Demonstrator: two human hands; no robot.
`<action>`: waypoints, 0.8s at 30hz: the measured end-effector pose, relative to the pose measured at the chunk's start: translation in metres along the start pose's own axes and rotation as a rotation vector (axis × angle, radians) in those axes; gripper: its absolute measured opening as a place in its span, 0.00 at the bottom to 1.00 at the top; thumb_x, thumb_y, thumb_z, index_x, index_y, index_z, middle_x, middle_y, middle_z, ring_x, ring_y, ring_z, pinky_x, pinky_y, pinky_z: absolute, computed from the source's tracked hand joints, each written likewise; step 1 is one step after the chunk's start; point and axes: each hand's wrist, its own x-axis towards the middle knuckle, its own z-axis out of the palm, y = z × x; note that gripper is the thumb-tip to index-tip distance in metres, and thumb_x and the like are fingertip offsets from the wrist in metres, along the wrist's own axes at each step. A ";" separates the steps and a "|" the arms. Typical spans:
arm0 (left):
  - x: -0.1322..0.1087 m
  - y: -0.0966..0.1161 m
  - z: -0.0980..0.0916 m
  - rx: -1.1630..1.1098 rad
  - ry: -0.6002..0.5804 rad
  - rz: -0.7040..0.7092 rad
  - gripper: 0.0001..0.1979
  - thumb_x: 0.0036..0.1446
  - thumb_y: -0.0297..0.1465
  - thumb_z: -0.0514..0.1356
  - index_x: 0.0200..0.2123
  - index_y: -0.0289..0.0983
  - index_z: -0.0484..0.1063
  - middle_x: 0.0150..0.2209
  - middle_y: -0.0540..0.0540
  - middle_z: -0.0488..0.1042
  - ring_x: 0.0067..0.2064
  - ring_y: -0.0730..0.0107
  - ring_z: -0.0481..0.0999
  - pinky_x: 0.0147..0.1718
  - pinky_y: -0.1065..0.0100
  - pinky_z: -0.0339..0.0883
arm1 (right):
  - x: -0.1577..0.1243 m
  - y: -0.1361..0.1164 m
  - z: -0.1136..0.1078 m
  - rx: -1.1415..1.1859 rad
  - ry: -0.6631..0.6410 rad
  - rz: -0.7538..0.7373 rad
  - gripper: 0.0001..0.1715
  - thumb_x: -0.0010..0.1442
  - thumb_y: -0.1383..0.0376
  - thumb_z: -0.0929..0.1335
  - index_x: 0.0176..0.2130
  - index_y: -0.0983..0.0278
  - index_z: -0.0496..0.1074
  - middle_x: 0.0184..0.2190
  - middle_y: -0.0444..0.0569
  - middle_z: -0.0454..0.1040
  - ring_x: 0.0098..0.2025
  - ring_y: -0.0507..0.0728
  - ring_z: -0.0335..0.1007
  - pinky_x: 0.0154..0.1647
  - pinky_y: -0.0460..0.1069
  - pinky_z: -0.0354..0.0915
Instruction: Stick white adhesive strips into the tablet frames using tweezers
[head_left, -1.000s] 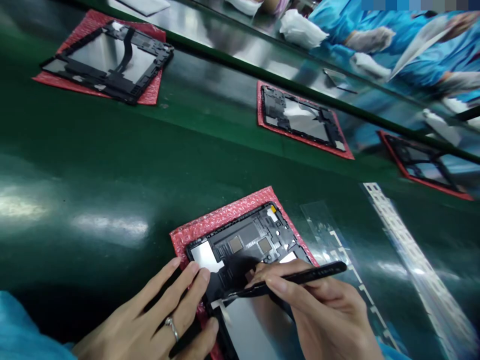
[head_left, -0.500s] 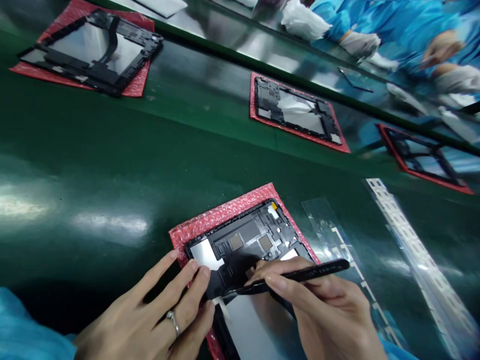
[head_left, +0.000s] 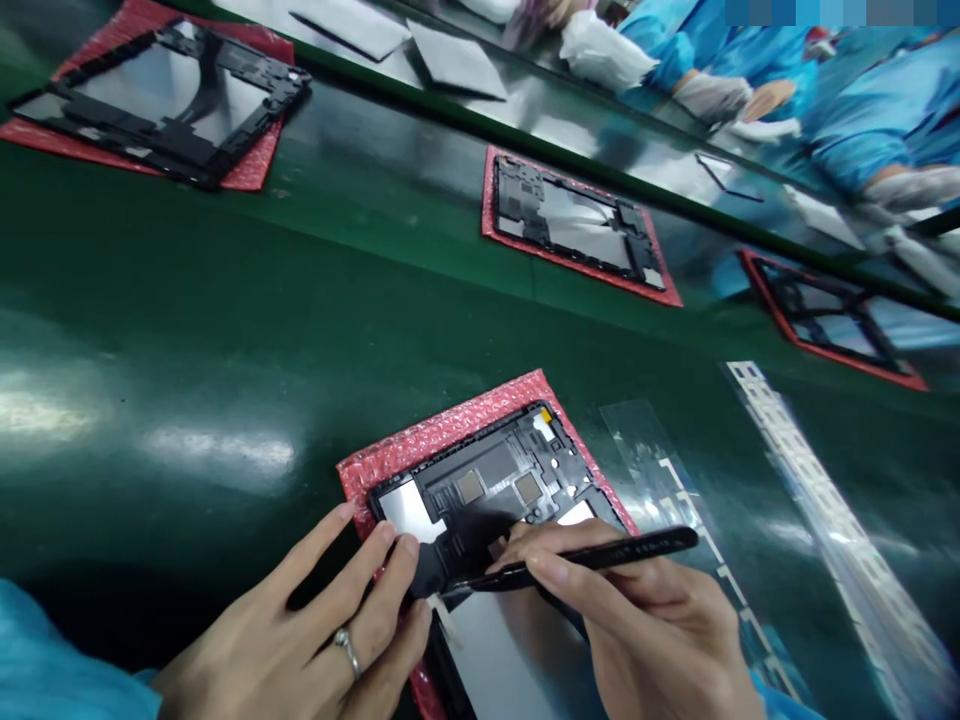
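Note:
A black tablet housing [head_left: 480, 455] with silvery panels lies tilted on a sheet of red bubble wrap [head_left: 442, 425]. My left hand [head_left: 315, 620], a ring on one finger, rests with its fingers stretched out along the housing's left edge. Pinched in my right hand [head_left: 652, 620] is a pair of black tweezers [head_left: 615, 552]. Their tips point left, down at the housing close to my left fingertips. A pale strip [head_left: 448, 618] lies right by the tips; whether they grip it, I cannot tell. My right hand covers part of the housing's right side.
Clear sheets with white adhesive pieces [head_left: 690, 500] and a longer strip sheet [head_left: 825, 500] lie to the right. Further housings on red wrap stand beyond: one far left [head_left: 172, 100], one mid [head_left: 581, 225], one right [head_left: 832, 315]. Co-workers in blue sleeves [head_left: 885, 110] work across the line.
My hands and the tweezers hold nearly the same place on the housing. The far housings appear shifted slightly left, and the co-workers' hands across the line have moved.

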 end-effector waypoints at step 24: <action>0.008 0.010 0.007 0.036 -0.012 -0.083 0.16 0.57 0.36 0.46 0.47 0.41 0.63 0.45 0.45 0.70 0.48 0.60 0.63 0.54 0.53 0.33 | -0.003 0.008 -0.015 0.026 -0.015 0.011 0.04 0.45 0.68 0.70 0.23 0.60 0.76 0.22 0.43 0.75 0.28 0.53 0.70 0.30 0.44 0.66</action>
